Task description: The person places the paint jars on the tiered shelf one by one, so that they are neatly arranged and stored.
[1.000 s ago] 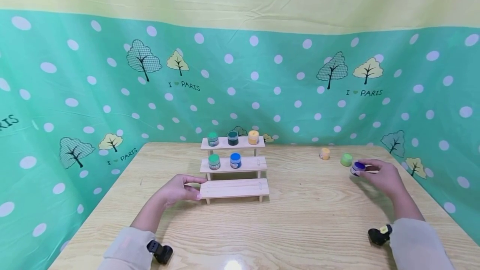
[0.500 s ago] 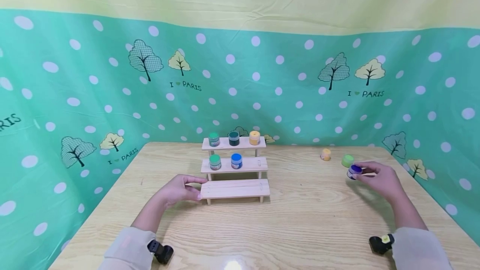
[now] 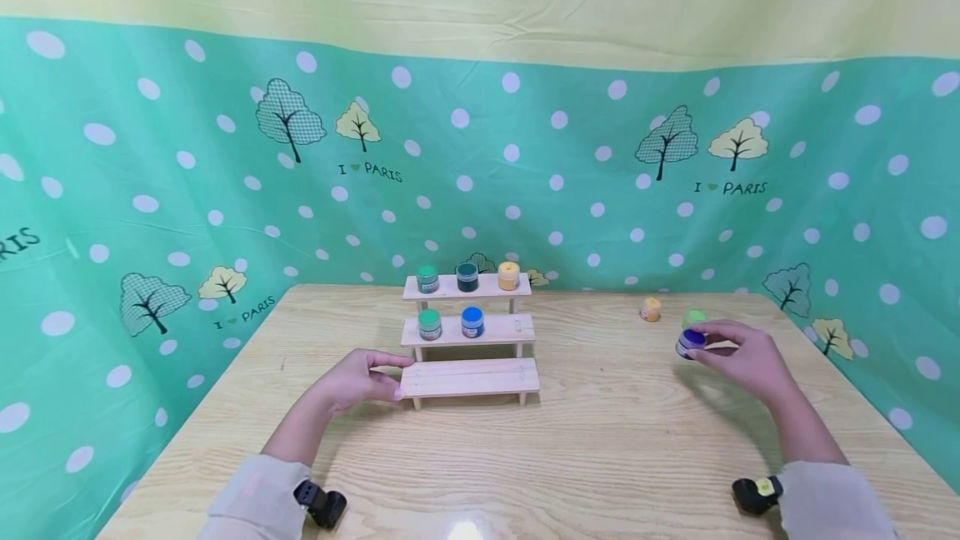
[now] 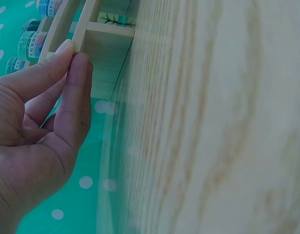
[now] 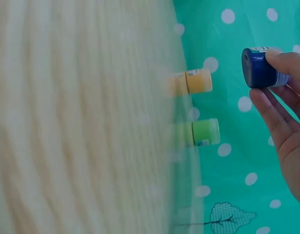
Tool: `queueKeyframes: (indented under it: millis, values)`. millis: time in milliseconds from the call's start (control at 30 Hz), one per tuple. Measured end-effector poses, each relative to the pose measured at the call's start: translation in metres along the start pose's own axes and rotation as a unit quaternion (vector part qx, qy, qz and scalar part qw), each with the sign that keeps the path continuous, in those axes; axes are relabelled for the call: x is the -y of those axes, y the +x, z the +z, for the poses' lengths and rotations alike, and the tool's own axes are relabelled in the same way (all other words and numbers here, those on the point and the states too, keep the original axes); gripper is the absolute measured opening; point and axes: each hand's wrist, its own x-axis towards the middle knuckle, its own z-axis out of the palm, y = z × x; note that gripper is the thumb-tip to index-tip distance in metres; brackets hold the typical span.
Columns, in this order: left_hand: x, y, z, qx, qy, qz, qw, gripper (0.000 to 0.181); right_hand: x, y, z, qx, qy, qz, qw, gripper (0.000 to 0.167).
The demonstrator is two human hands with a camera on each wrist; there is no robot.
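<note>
A three-step wooden display rack [image 3: 472, 378] stands on the table. My left hand [image 3: 358, 377] pinches the left end of its lowest step; the left wrist view shows thumb and fingertips at that board's corner. My right hand [image 3: 744, 358] holds a small paint jar with a purple-blue lid [image 3: 691, 343] between thumb and fingers. In the right wrist view this dark blue jar [image 5: 262, 68] is off the table, its flat base showing. Behind it sits a light green jar [image 3: 694, 318], partly covered, with a pale orange jar [image 3: 650, 309] to its left.
On the rack's top step stand a green jar [image 3: 427, 278], a dark green jar [image 3: 467, 277] and a yellow-orange jar [image 3: 508, 276]. The middle step bears a green jar [image 3: 430, 324] and a blue jar [image 3: 472, 322]. A polka-dot cloth [image 3: 555, 182] hangs behind the table.
My right hand has carried the purple-lidded jar a short way left, and it now overlaps the light green jar in the head view. My left hand has stayed on the rack.
</note>
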Motion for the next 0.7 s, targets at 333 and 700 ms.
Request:
queueKeyframes:
  millis: [333,700]
  values:
    - [0.0,0.0,0.0,0.0,-0.003,-0.002,1.0,0.054,0.02,0.002,0.006,0.015,0.028,-0.042,0.9986,0.041]
    - [0.0,0.0,0.0,0.001,-0.006,-0.001,1.0,0.054,0.04,0.002,0.013,0.03,0.049,-0.08,0.9951,0.037]
